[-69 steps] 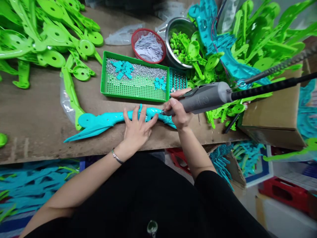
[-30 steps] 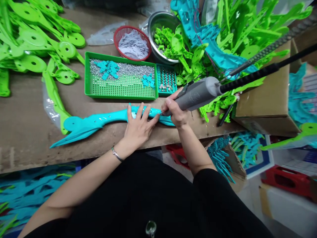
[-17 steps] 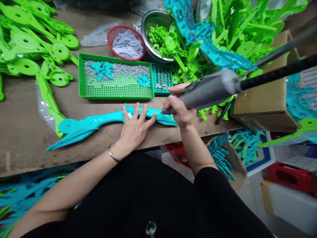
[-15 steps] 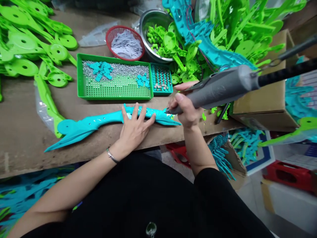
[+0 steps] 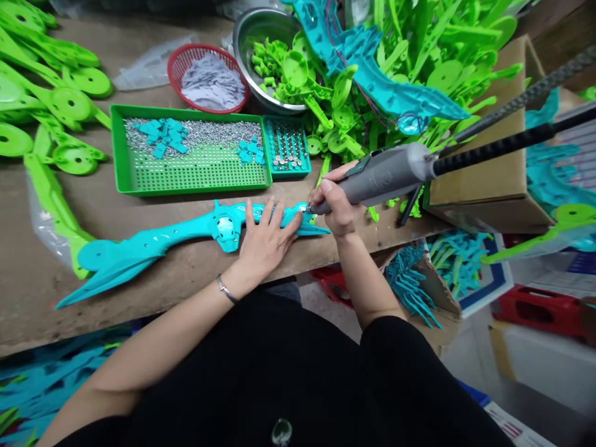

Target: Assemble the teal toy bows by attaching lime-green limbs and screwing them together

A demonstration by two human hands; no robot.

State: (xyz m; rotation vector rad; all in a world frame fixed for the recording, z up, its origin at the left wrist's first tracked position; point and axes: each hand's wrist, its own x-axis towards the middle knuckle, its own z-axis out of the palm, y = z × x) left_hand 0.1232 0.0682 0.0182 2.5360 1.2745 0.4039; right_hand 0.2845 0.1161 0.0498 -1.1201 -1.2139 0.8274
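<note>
Brown board covers your bench (image 5: pixel 21 267), and seen from your head camera its far side is crowded with lime-green parts (image 5: pixel 77 102) on the left and more heaped on the right, beside a cardboard box (image 5: pixel 475 164). Near the front edge, in front of you, lies a long turquoise piece (image 5: pixel 151 239), its pointed left end reaching out well past your hands. Your left hand (image 5: pixel 263 242) rests flat across the right half of it, fingers spread wide, palm down. Your right hand (image 5: pixel 339 208) has its fingers wrapped around a grey power driver (image 5: pixel 384 177), held at a slant with the tip down at the piece, just beside your left fingertips; whether the tip touches, you cannot tell. A black cord (image 5: pixel 493 149) runs from the driver's back end. Just behind the piece you have a green tray (image 5: pixel 186 174) holding small metal bits and turquoise tabs, with a small turquoise tray (image 5: pixel 293 172) against its right side. Behind these stand a red basket (image 5: pixel 174 77) of pale strips and a metal bowl (image 5: pixel 239 59) of green parts.
</note>
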